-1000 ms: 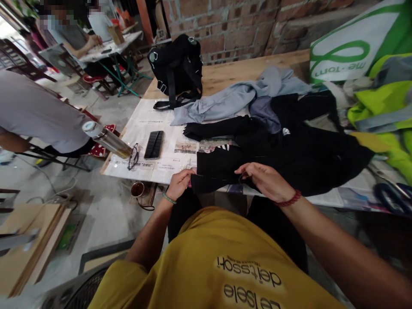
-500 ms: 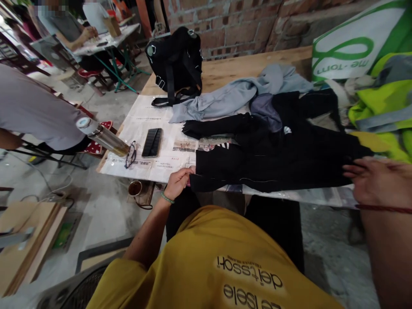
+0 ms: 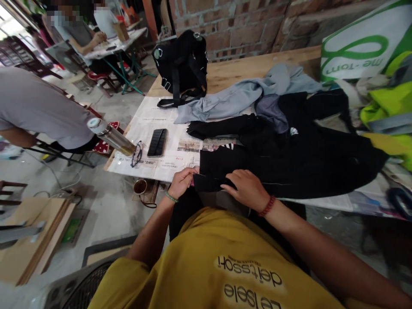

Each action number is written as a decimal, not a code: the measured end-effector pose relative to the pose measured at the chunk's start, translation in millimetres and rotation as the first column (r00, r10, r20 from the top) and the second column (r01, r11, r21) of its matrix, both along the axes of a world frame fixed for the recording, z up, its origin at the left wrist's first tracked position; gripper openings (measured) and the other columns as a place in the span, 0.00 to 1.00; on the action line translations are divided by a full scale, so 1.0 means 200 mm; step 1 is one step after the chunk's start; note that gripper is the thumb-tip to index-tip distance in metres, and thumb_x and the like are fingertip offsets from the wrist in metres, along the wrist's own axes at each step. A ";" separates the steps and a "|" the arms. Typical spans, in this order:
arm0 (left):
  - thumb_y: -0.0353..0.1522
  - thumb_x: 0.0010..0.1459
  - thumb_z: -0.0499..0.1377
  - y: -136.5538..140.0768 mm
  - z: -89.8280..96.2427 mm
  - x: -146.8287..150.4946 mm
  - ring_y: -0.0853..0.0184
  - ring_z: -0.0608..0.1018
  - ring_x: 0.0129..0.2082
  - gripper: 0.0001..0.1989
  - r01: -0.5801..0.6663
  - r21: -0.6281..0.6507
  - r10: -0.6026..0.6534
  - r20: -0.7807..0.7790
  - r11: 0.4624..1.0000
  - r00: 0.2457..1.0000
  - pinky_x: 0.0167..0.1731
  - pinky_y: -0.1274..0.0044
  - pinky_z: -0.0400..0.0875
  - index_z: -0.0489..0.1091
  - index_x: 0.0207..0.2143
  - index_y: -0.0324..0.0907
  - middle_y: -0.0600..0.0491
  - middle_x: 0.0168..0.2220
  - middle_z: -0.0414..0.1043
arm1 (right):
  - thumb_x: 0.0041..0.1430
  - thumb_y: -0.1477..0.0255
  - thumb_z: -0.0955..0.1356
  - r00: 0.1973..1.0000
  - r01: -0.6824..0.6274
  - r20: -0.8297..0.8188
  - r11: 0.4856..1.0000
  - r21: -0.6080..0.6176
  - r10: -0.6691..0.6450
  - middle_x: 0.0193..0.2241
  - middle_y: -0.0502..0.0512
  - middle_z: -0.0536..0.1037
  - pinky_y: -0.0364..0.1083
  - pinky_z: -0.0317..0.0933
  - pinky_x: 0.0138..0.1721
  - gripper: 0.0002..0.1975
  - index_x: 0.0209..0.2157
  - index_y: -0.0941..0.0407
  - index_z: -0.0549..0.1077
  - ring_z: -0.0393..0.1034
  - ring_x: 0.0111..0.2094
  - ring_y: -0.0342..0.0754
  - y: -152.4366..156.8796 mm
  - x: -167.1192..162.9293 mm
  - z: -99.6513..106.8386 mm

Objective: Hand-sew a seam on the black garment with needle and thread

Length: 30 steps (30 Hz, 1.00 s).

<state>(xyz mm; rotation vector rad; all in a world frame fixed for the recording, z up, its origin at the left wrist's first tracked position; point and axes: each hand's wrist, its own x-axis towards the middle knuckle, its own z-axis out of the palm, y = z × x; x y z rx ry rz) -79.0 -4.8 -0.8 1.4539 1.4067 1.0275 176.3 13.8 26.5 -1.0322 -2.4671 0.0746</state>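
A black jacket point(image 3: 289, 159) with a small white logo lies spread on the newspaper-covered table, its left end at the near edge. My left hand point(image 3: 183, 182), with a green bead bracelet, pinches the jacket's left corner between thumb and fingers. Just right of it, my right hand point(image 3: 249, 189) rests on the jacket's near edge; its thumb is apart from the slightly bent fingers. Beyond the jacket lies a light grey garment point(image 3: 228, 101). A dark grey cloth part point(image 3: 272, 112) shows between the two.
On the table's left are a phone point(image 3: 157, 142), glasses point(image 3: 137, 154) and a tilted-looking flask point(image 3: 111, 136). A black bag point(image 3: 182, 64) stands farther back. At right are a white-green bag point(image 3: 357, 51) and yellow vests point(image 3: 389, 103). A cup point(image 3: 140, 187) sits below the edge; people sit at left.
My right hand has moved left along the jacket's near edge, from its far right end to beside my left hand. My left hand keeps its hold on the corner.
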 end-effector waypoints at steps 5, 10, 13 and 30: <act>0.30 0.57 0.49 -0.01 0.00 0.00 0.75 0.70 0.21 0.12 0.059 0.106 -0.034 -0.224 0.993 0.974 0.26 0.83 0.66 0.71 0.36 0.38 0.58 0.21 0.68 | 0.61 0.65 0.63 0.996 -0.066 -0.059 0.995 0.071 0.070 0.22 0.50 0.75 0.42 0.55 0.30 0.12 0.29 0.56 0.73 0.67 0.25 0.41 0.03 0.04 -0.15; 0.28 0.58 0.48 -0.02 0.01 0.01 0.70 0.77 0.36 0.13 0.207 0.247 -0.077 -0.450 0.947 0.890 0.40 0.79 0.70 0.72 0.38 0.40 0.52 0.36 0.76 | 0.62 0.66 0.63 0.994 -0.105 -0.001 0.979 0.174 0.107 0.18 0.49 0.73 0.42 0.52 0.28 0.12 0.29 0.56 0.74 0.64 0.21 0.40 0.04 0.12 -0.20; 0.26 0.58 0.48 -0.03 0.01 0.02 0.70 0.77 0.39 0.14 0.263 0.271 -0.091 -0.516 0.926 0.852 0.43 0.80 0.71 0.72 0.38 0.41 0.52 0.39 0.76 | 0.62 0.68 0.62 0.987 -0.158 0.053 0.967 0.201 0.151 0.18 0.49 0.72 0.42 0.52 0.28 0.12 0.30 0.56 0.74 0.64 0.21 0.40 0.05 0.15 -0.20; 0.36 0.56 0.50 -0.21 0.22 -0.47 0.70 0.73 0.27 0.15 -0.305 0.315 0.438 -0.613 0.899 0.657 0.30 0.80 0.67 0.73 0.37 0.40 0.54 0.28 0.73 | 0.63 0.67 0.61 0.976 -0.168 0.176 0.958 0.231 0.128 0.17 0.47 0.70 0.42 0.51 0.29 0.13 0.29 0.56 0.73 0.63 0.21 0.40 0.13 0.36 -0.18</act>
